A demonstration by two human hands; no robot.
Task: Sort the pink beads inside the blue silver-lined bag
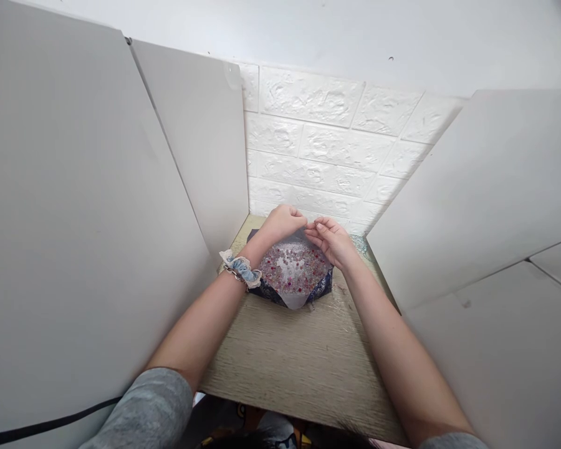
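Note:
A shallow tray of pink, red and clear beads (299, 280) lies on a dark blue patterned piece (325, 287) at the back of the table. Above its far edge, my left hand (285, 222) is closed, thumb and fingers pressed together; what it pinches is too small to make out. Close to its right, my right hand (331, 240) has thumb and index finger together in a pinch, the other fingers loosely curled. Anything between those fingertips is too small to name. The fingertips of both hands nearly meet.
The narrow wooden table (294, 355) runs toward me. White panels stand on the left (191, 137) and right (486, 187). A white brick-patterned wall (327, 143) rises behind. A light blue lacy piece (359, 244) lies at the back right. A black cable (51, 425) crosses the lower left.

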